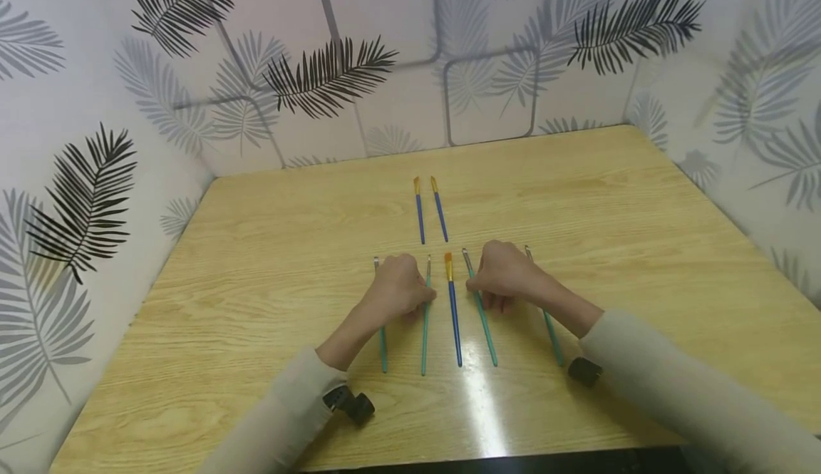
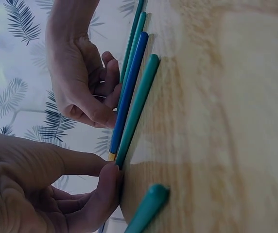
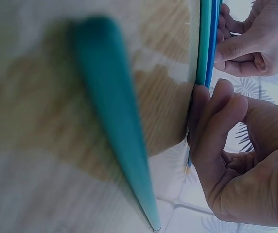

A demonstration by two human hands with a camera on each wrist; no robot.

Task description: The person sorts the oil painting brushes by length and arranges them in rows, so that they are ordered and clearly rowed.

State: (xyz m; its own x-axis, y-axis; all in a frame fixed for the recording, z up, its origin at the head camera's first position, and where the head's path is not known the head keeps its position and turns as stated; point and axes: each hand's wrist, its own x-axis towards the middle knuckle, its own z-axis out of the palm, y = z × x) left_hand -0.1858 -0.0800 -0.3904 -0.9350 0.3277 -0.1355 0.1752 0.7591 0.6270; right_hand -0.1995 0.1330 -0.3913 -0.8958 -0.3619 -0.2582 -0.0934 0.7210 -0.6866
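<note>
Paintbrushes lie in a row across the wooden table. My left hand (image 1: 400, 287) pinches a green-handled paintbrush (image 1: 424, 342) between thumb and forefinger, part way along its length. To its right lies a blue-handled paintbrush (image 1: 455, 324) with a golden ferrule, between the two hands. Another green-handled paintbrush (image 1: 487, 331) is held by my right hand (image 1: 507, 274), its thumb on the handle's left side and fingers at its right. One more green paintbrush (image 1: 383, 353) lies partly hidden beneath the left hand; a further green paintbrush (image 1: 553, 338) passes under the right wrist.
Two blue paintbrushes (image 1: 420, 217) lie farther back, bristles toward the wall. The wooden table (image 1: 269, 246) meets a leaf-patterned wall (image 1: 398, 103) behind and at both sides. Its front edge runs below the forearms. Dark wrist cameras (image 1: 359, 408) sit on both sleeves.
</note>
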